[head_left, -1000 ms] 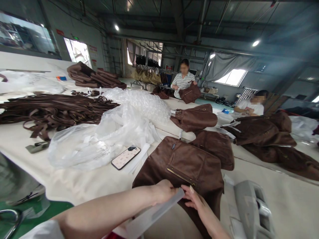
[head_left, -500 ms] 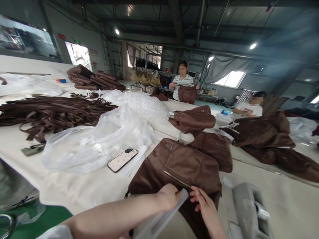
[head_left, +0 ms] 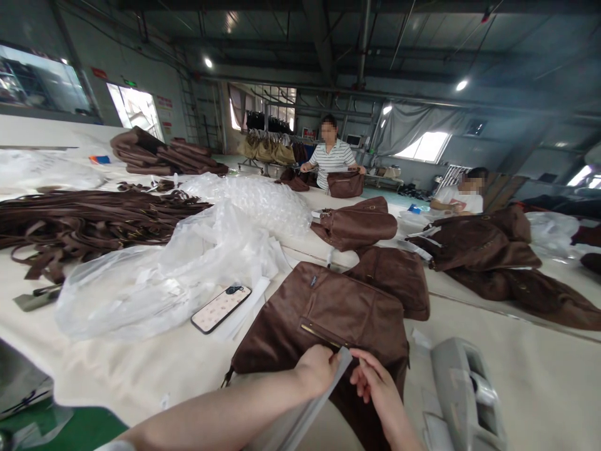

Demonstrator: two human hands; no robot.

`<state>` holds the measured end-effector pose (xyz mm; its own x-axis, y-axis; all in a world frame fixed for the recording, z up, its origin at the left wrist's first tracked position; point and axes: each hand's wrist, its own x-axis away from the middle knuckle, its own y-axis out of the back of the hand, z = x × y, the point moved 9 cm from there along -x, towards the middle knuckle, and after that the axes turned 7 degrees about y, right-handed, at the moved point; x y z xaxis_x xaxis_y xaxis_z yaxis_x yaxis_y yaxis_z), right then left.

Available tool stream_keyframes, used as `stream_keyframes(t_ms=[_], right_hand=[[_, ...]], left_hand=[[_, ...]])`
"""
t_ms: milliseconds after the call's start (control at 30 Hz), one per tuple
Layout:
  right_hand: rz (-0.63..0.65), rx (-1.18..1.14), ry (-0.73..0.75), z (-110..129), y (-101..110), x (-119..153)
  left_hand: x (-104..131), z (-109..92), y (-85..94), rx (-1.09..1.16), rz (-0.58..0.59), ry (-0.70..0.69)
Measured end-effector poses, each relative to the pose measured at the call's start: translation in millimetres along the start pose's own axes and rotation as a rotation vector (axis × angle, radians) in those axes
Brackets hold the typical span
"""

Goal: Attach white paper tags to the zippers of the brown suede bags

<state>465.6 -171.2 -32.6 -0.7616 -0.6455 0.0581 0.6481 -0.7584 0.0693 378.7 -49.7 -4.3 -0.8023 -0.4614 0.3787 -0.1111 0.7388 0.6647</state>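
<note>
On the cream table [head_left: 521,376], under a dark ceiling [head_left: 263,44], the left hand [head_left: 319,369] pinches a pale strip [head_left: 323,398], with the brown bag [head_left: 357,307] under and just beyond both hands. The right hand [head_left: 376,385] bends its fingers loosely beside the strip's tip; whether they grip it I cannot tell. Below the hands the strip is cut off, and both hands hide part of the bag.

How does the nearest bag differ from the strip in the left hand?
The bag is dark brown; the strip is pale. The bag is broad, the strip narrow. The bag lies on the table; the left hand holds the strip. The right hand is near both.
</note>
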Motion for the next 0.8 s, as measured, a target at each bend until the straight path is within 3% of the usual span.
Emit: stream_keyframes(t_ms=[200,433,600,800], right_hand=[[-0.107,0.078,-0.010,-7,8,-3],[-0.024,0.172,-0.125,-10,-6,-6],[-0.016,0.132,-0.116,0,-17,-10],[-0.071,0.164,-0.093,-5,-20,-16]], left_hand=[[-7,-2,2.3,0.028,-0.038,0.002],[-14,1,-5.2,0.086,-0.013,0.028],[-14,-5,3.6,0.015,-0.109,-0.061],[1,-21,13.9,-0.133,-0.247,-0.214]])
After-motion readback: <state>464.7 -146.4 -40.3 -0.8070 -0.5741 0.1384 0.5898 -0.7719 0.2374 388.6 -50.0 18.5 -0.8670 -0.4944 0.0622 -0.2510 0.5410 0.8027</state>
